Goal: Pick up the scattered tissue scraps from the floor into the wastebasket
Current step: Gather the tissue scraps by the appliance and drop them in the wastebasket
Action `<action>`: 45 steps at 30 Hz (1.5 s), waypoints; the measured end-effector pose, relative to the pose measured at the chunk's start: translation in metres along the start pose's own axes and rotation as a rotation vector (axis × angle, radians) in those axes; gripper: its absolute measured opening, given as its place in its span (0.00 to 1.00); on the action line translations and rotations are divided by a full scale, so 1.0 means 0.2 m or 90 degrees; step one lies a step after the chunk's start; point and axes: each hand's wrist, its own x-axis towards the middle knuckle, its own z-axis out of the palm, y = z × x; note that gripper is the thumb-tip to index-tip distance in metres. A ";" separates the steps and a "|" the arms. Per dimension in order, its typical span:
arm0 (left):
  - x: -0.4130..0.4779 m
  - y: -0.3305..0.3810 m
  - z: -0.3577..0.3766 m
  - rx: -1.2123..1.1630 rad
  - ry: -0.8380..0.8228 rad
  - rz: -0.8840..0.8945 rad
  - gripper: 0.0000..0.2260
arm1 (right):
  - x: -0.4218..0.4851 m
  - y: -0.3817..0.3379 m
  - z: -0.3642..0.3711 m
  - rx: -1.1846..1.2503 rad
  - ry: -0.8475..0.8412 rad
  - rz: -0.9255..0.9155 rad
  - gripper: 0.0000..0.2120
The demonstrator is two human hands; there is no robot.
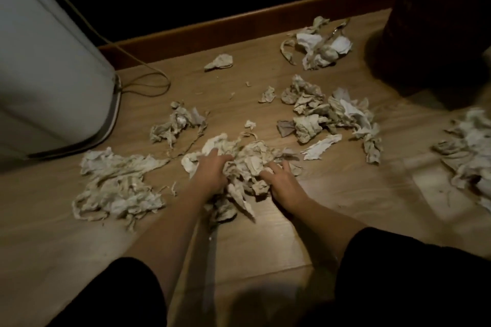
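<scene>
I see a light wood-plank floor (pixel 265 233) filling the view, with a big white rounded appliance (pixel 47 61) at far left and a thin looped cord (pixel 148 85) beside its base. A dark reddish wastebasket (pixel 435 34) stands at upper right, well apart from the hands. Crumpled off-white tissue scraps lie all over — a flat wad at left (pixel 119 186), a cluster right of centre (pixel 329 114), more near the baseboard (pixel 318 45), another at the right edge (pixel 470 151). The central heap of tissue (pixel 249 164) sits between both hands. Left hand (pixel 212 170) curls its fingers into the heap; right hand (pixel 281 180) presses on it, fingers spread — neither clearly closed around a scrap.
</scene>
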 end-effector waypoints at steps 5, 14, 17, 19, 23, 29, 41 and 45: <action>0.07 0.21 -0.46 0.075 0.065 0.044 0.25 | -0.02 -0.01 -0.15 0.075 -0.030 0.047 0.25; 0.16 0.29 -0.33 -0.035 0.141 0.112 0.26 | 0.22 0.35 -0.47 -0.143 0.098 0.219 0.28; 0.29 0.35 -0.26 -0.097 0.114 0.096 0.26 | 0.31 0.46 -0.42 -0.111 -0.038 0.317 0.26; 0.37 0.44 -0.28 -0.127 0.099 0.118 0.26 | 0.31 0.47 -0.39 -0.096 -0.043 0.315 0.22; 0.52 0.62 -0.39 -0.137 0.100 0.199 0.25 | 0.22 0.43 -0.43 -0.071 -0.023 0.279 0.14; 0.66 0.81 -0.62 -0.082 0.092 0.333 0.29 | 0.06 0.41 -0.77 -0.104 0.054 0.282 0.15; 0.80 1.68 -1.26 -0.017 0.249 0.611 0.28 | 0.03 0.66 -1.90 -0.197 0.303 0.319 0.21; 0.89 2.02 -1.46 -0.042 0.323 0.644 0.27 | 0.14 0.83 -2.27 -0.234 0.353 0.341 0.19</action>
